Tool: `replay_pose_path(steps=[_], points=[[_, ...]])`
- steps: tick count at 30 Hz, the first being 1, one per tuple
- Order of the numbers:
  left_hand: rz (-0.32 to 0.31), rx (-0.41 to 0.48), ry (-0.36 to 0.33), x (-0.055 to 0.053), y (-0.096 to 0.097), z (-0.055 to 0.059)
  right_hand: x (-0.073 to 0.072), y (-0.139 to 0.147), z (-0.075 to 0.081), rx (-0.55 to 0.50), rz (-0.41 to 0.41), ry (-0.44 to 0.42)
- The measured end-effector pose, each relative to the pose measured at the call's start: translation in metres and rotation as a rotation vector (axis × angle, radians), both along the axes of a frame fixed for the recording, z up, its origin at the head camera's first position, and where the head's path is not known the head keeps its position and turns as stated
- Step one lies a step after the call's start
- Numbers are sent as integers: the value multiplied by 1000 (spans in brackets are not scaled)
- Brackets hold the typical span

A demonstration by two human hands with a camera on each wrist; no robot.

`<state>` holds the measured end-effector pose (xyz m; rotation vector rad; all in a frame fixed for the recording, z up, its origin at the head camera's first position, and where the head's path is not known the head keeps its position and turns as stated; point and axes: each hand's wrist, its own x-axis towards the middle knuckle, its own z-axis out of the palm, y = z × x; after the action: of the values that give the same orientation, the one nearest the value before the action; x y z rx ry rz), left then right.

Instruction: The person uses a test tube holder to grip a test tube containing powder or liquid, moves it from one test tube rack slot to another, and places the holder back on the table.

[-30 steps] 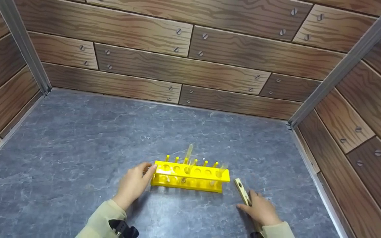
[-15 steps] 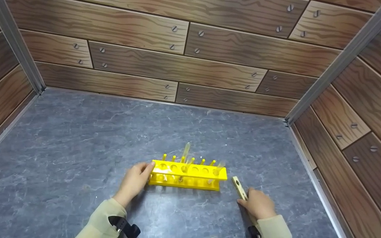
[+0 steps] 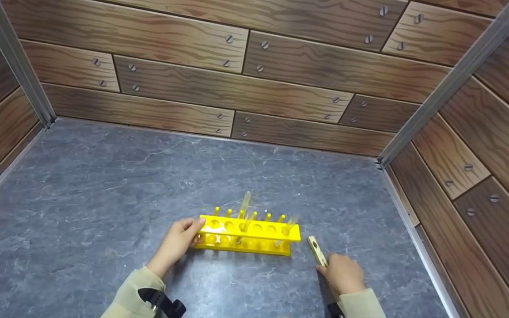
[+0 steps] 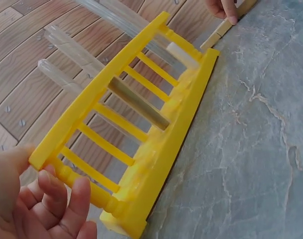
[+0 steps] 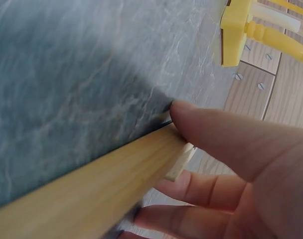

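A yellow plastic test tube rack (image 3: pixel 250 235) stands on the grey floor, with a row of pegs along its back. My left hand (image 3: pixel 177 243) grips its left end, the thumb on the top plate and the fingers curled by the end post (image 4: pixel 89 186). One clear test tube (image 3: pixel 246 201) rises near the rack's middle, another test tube (image 3: pixel 290 224) near its right end. In the left wrist view a brownish column (image 4: pixel 139 103) shows between the two plates. To the right of the rack my right hand (image 3: pixel 344 271) holds a wooden test tube holder (image 3: pixel 315 249) low over the floor.
Wood-patterned panels (image 3: pixel 184 75) enclose the marbled grey floor (image 3: pixel 139 168) at the back and both sides. Metal strips (image 3: pixel 440 81) run up the corners. Each wrist wears a dark strap (image 3: pixel 161 301).
The head view has shifted slightly, so everything sits a little farther left. My right fingers and thumb have drawn in closer on the test tube holder. The left hand keeps its grip on the rack.
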<state>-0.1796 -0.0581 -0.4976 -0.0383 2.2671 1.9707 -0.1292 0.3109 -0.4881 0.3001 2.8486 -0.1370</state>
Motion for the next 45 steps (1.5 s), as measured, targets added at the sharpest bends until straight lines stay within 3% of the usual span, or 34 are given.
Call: replay_pose_path(steps=[18, 26, 35, 42, 45], points=[[21, 156, -42, 1, 3, -3, 4, 0, -5, 29, 63, 41], [35, 148, -33, 2, 4, -4, 5, 0, -9, 21, 64, 28], [48, 139, -17, 0, 7, -7, 4, 4, -4, 9, 71, 56], [30, 170, -23, 13, 5, 25, 2, 3, -1, 26, 10, 67], [32, 167, -24, 14, 4, 24, 2, 3, 0, 25, 9, 86]])
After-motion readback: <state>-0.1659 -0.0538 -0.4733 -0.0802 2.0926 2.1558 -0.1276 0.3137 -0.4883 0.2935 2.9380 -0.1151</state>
